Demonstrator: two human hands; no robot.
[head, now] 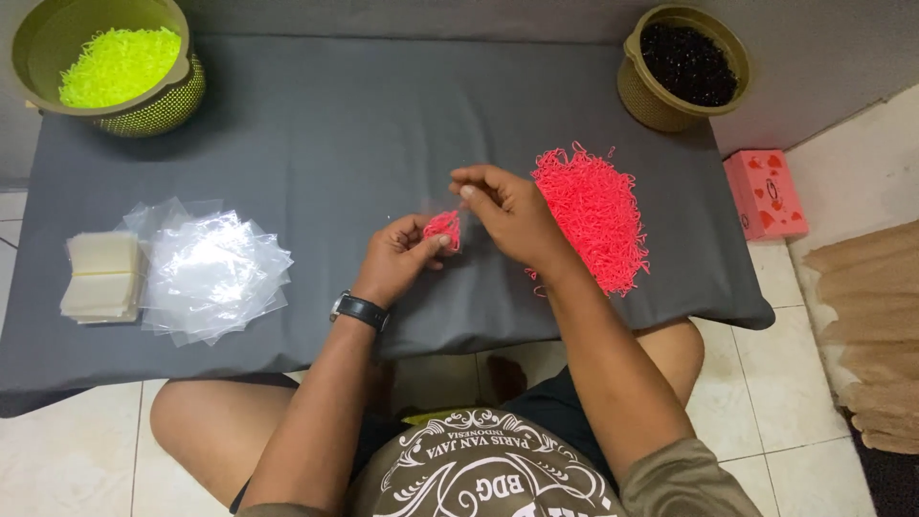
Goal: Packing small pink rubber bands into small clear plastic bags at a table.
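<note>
my left hand (397,258) pinches a small pink band bunch (443,228); right hand (507,211), fingers curled, maybe picking strands off it beside the pink band pile (593,215).

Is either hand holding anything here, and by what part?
The left hand pinches a small pink bundle of bands by its lower edge, between thumb and fingers. The right hand touches its top; whether it grips cannot be told.

Both hands (459,235) — pink bands (443,228)
</note>
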